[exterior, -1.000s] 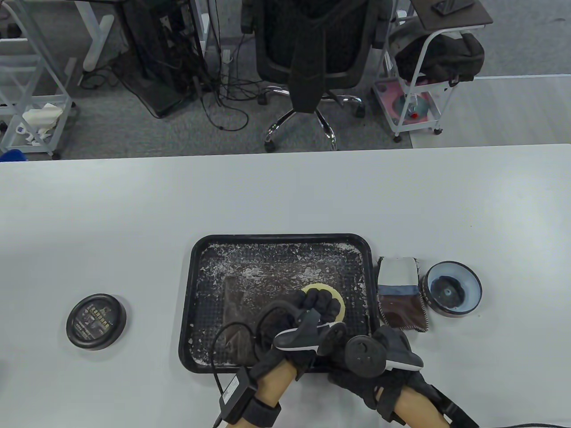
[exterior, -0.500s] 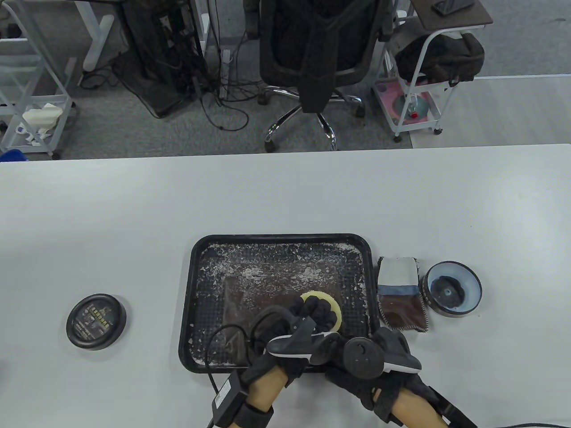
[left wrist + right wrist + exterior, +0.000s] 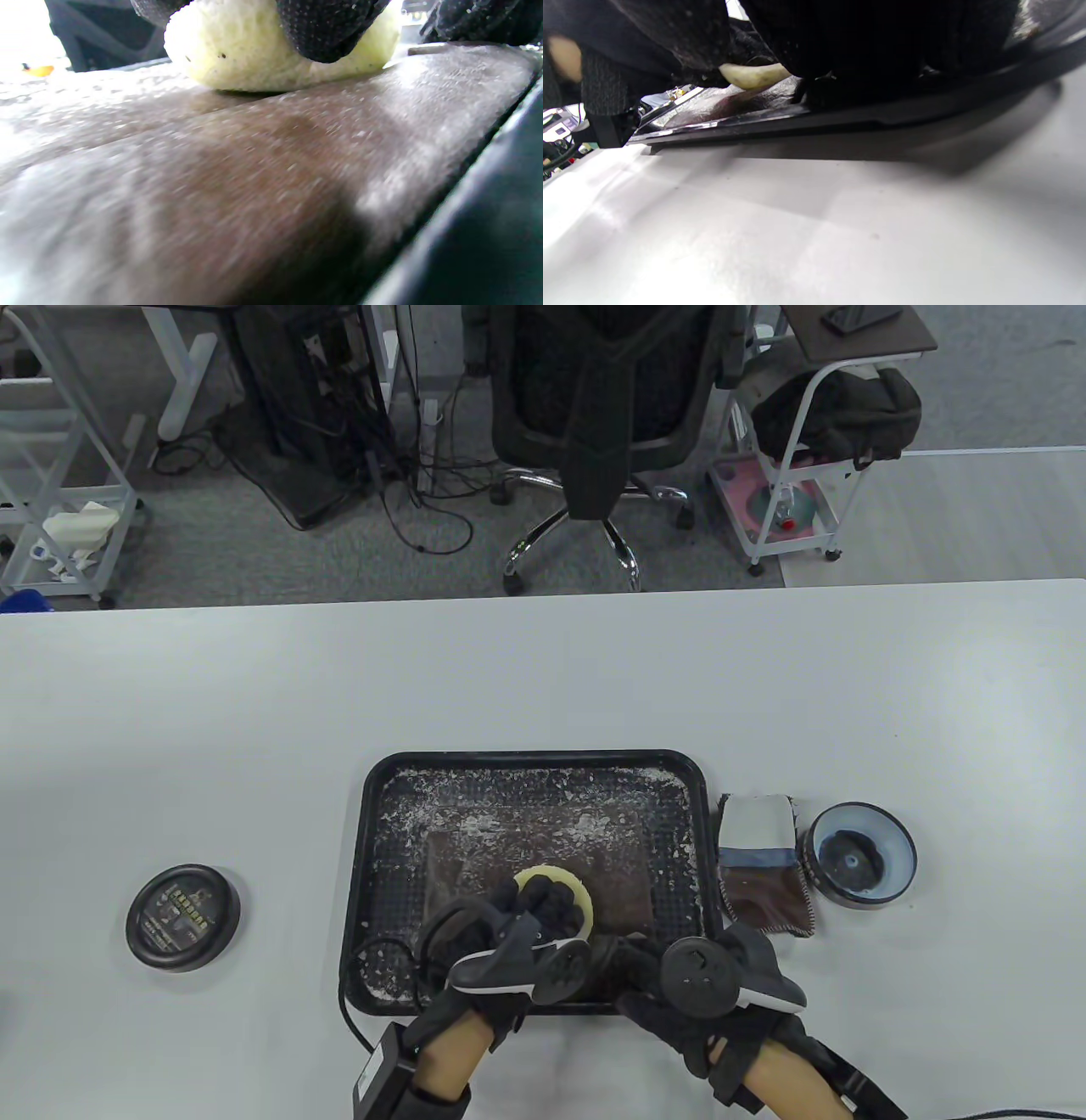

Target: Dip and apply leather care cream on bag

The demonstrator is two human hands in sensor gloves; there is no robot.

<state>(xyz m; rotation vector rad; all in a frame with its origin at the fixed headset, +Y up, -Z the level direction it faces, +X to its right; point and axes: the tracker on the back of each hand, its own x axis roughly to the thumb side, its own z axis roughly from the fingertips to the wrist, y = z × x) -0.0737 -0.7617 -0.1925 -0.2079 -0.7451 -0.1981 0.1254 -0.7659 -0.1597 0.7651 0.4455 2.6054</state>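
A flat brown leather bag (image 3: 594,848) lies in a black tray (image 3: 373,814), speckled with white flecks. My left hand (image 3: 543,909) grips a round pale yellow sponge (image 3: 562,879) and presses it on the bag's near middle; the sponge (image 3: 237,51) and bag surface (image 3: 237,169) fill the left wrist view. My right hand (image 3: 657,976) rests on the tray's near rim (image 3: 840,116), just right of the left hand; whether it holds the rim I cannot tell. The open cream tin (image 3: 861,855) sits right of the tray.
A dark round lid (image 3: 182,916) lies on the white table (image 3: 543,678) left of the tray. A brown and white cloth (image 3: 764,865) lies between the tray and the tin. An office chair (image 3: 594,415) stands beyond the table's far edge.
My left hand has slid the sponge leftward across the bag, from its right part to the near middle. The right hand has stayed at the tray's near rim.
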